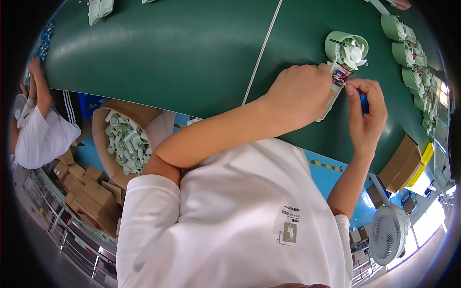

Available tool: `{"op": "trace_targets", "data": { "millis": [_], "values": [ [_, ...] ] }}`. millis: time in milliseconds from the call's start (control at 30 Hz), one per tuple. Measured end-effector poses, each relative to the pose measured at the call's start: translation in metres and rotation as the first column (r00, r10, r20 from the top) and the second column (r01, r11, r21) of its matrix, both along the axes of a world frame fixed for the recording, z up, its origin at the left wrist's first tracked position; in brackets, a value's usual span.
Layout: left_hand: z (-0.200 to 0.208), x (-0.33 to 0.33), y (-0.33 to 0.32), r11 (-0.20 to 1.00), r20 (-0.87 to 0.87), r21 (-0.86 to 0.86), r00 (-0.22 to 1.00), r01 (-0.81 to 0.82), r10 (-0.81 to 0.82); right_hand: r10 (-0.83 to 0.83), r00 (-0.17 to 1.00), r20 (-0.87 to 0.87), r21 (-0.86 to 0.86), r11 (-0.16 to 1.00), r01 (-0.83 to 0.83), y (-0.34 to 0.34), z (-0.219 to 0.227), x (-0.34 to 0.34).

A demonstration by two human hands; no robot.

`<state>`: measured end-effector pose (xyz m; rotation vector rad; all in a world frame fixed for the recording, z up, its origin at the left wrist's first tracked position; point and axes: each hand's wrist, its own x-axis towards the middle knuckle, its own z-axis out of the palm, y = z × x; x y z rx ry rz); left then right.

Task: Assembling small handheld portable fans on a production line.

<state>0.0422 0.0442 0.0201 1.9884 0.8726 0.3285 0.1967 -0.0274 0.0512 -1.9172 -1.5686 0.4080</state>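
My left hand (pixel 302 93) is closed around the handle of a pale green handheld fan (pixel 328 106), which lies with its inside showing. Beyond the fingers, the fan's round ring surrounds white blades (pixel 355 54). A small purple circuit board (pixel 340 74) with red wires sits in the handle, just below the ring. My right hand (pixel 369 103) is closed beside the board, thumb and forefinger pinched together at the wires. A small blue object (pixel 364 102) shows between its curled fingers; its kind is mostly hidden.
Several similar open fans (pixel 414 72) line the right side of the green table (pixel 192 53). A carton of pale green parts (pixel 127 139) stands at the left, near cardboard boxes (pixel 91 192). Another person (pixel 45 129) works at far left. A standing fan (pixel 388 234) is at lower right.
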Motion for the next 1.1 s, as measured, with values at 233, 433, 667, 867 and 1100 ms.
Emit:
{"op": "trace_targets", "data": {
  "millis": [233, 433, 667, 867, 1100],
  "values": [
    [0.0, 0.001, -0.001, 0.999, 0.039, 0.036, 0.999, 0.015, -0.016, 0.082, 0.993, 0.09, 0.005, 0.997, -0.083, -0.001, 0.001, 0.006],
    [0.001, 0.003, -0.002, 1.0, 0.028, -0.01, 0.999, 0.015, -0.015, 0.085, 0.987, 0.14, 0.058, 0.994, -0.094, -0.004, -0.004, 0.005],
    [-0.002, 0.003, -0.003, 0.997, 0.032, 0.075, 0.999, 0.029, -0.031, 0.07, 0.981, 0.18, 0.056, 0.995, -0.081, -0.004, -0.004, 0.005],
    [0.0, 0.003, -0.003, 0.998, 0.036, 0.048, 0.999, 0.028, -0.03, 0.06, 0.95, 0.307, 0.069, 0.994, -0.085, -0.007, -0.005, 0.0],
    [0.002, 0.003, -0.003, 0.998, 0.022, 0.05, 0.999, 0.029, -0.03, -0.002, 0.916, 0.402, 0.181, 0.98, -0.077, -0.01, -0.015, -0.008]
  ]
}}
